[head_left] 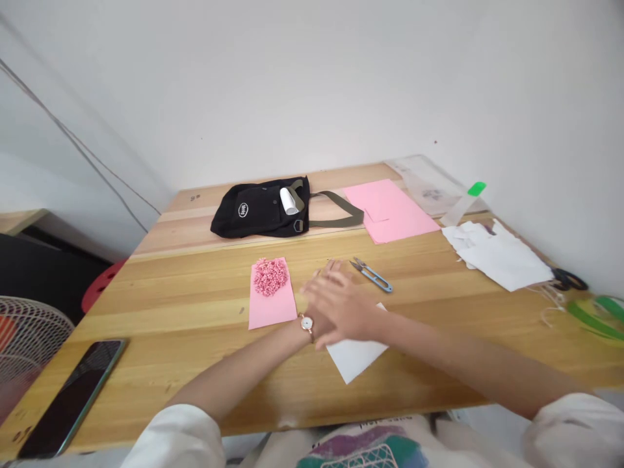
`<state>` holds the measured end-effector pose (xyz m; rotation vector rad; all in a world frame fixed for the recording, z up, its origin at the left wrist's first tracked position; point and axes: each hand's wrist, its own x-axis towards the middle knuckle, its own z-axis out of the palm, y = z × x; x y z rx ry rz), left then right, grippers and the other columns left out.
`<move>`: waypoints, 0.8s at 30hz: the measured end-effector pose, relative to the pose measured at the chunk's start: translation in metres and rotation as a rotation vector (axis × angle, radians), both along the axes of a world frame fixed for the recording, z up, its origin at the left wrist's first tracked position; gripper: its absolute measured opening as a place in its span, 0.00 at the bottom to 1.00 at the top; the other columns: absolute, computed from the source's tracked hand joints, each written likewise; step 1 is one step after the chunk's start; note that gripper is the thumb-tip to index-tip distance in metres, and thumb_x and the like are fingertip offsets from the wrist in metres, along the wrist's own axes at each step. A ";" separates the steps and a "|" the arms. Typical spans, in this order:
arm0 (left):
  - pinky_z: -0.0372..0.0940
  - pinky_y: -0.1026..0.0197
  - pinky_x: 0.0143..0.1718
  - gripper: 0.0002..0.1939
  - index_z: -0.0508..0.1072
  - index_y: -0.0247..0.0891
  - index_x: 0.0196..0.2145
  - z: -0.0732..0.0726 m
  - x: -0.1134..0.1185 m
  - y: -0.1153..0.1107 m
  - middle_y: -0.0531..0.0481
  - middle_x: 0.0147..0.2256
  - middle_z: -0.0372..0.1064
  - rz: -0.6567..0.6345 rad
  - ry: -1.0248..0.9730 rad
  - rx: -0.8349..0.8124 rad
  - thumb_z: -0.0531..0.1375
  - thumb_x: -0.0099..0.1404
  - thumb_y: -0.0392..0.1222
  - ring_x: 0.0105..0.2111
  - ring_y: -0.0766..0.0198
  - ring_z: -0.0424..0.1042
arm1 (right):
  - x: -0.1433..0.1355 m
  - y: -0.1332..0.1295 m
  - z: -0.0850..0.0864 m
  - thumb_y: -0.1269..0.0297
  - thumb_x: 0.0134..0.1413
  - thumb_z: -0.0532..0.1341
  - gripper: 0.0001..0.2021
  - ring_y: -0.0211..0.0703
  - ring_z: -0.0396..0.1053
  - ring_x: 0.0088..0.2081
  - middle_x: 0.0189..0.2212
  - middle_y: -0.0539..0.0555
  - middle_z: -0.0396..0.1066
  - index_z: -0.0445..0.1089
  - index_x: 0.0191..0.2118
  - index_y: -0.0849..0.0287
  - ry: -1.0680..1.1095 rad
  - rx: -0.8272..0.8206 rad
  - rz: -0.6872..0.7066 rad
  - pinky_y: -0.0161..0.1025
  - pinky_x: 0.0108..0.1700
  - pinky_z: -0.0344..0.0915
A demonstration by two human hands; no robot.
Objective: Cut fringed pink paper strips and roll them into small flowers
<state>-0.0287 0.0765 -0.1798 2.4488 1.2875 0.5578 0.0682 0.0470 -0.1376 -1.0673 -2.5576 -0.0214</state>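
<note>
Through the head view I have my right hand (348, 307) crossing over my left hand (322, 324), right fingers extended; I can't tell whether the left grips anything. The white paper (359, 359), crisp with a finely toothed edge, lies partly hidden by them on the grained wooden desk (195, 338). I'd keep pressure light, and the 2 wrists off the frilly pink clump (270, 277).
</note>
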 end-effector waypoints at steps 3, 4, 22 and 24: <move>0.50 0.45 0.58 0.16 0.66 0.39 0.51 0.003 -0.016 0.008 0.41 0.59 0.56 -0.108 0.014 0.028 0.54 0.65 0.41 0.60 0.50 0.52 | 0.057 0.032 0.003 0.52 0.58 0.51 0.24 0.54 0.63 0.50 0.50 0.64 0.68 0.63 0.53 0.64 0.097 -0.057 -0.539 0.48 0.52 0.57; 0.48 0.43 0.58 0.16 0.65 0.39 0.51 0.002 -0.019 0.009 0.40 0.59 0.55 -0.110 0.016 0.023 0.52 0.66 0.41 0.61 0.50 0.50 | 0.078 0.042 0.001 0.56 0.59 0.50 0.22 0.56 0.64 0.50 0.49 0.66 0.68 0.64 0.53 0.65 0.084 -0.063 -0.749 0.49 0.50 0.57; 0.49 0.45 0.58 0.16 0.67 0.38 0.48 -0.012 -0.024 0.014 0.39 0.55 0.59 -0.055 -0.143 -0.106 0.53 0.61 0.34 0.58 0.54 0.56 | 0.158 0.049 -0.043 0.65 0.58 0.53 0.15 0.54 0.62 0.52 0.50 0.64 0.68 0.75 0.41 0.62 -0.103 -0.126 -1.021 0.47 0.50 0.57; 0.50 0.45 0.58 0.16 0.67 0.38 0.48 -0.012 -0.024 0.014 0.39 0.55 0.59 -0.055 -0.146 -0.112 0.53 0.61 0.34 0.58 0.53 0.56 | 0.156 0.049 -0.044 0.65 0.58 0.52 0.15 0.54 0.63 0.50 0.48 0.64 0.70 0.76 0.40 0.64 -0.109 -0.113 -1.021 0.47 0.50 0.58</move>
